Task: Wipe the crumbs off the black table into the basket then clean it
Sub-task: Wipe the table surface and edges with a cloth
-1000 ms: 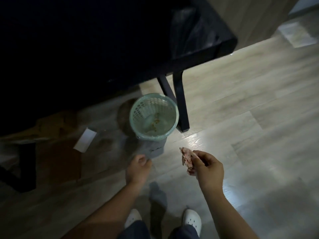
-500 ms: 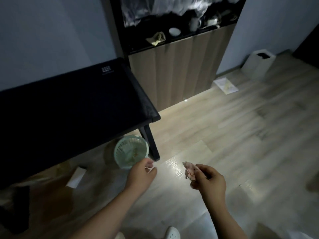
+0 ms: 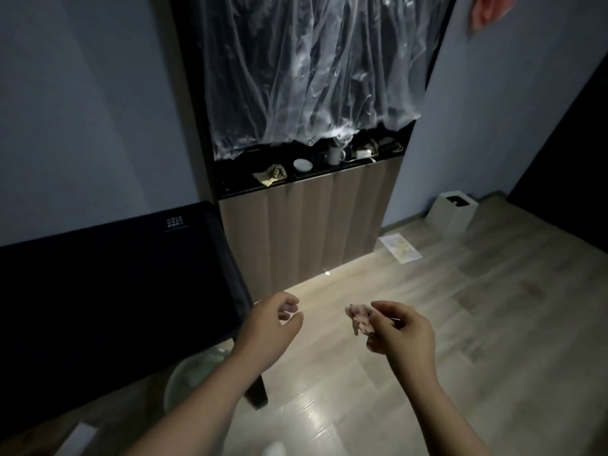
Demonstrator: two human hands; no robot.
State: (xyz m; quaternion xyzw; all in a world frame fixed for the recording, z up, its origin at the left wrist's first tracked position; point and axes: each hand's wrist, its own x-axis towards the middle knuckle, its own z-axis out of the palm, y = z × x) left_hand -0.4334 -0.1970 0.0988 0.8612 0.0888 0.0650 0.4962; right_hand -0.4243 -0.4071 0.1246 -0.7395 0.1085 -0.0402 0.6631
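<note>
The black table (image 3: pixel 98 291) fills the left of the view, its top too dark to show whether any crumbs lie on it; a small pale printed mark sits near its far right corner. The pale green basket (image 3: pixel 189 373) stands on the floor under the table's near right corner, just beside the table leg (image 3: pixel 258 393) and partly hidden by the left forearm. The left hand (image 3: pixel 269 324) hangs in the air just off the table's right edge, fingers loosely curled and holding nothing. The right hand (image 3: pixel 401 330) is raised over the wooden floor (image 3: pixel 477 324), well apart from the table, with thumb and fingers pinching a crumpled pink wad (image 3: pixel 360 319); whether it is cloth or tissue cannot be told.

Beyond the table's far right corner stands a wood-panelled cabinet (image 3: pixel 312 232). On its dark ledge are a small white bowl (image 3: pixel 302 165), a white mug (image 3: pixel 335 155) and a crumpled yellowish scrap (image 3: pixel 271 174), under a hanging clear plastic sheet (image 3: pixel 306 70). On the floor by the far wall lie a sheet of paper (image 3: pixel 399 248) and a white box (image 3: pixel 452 213).
</note>
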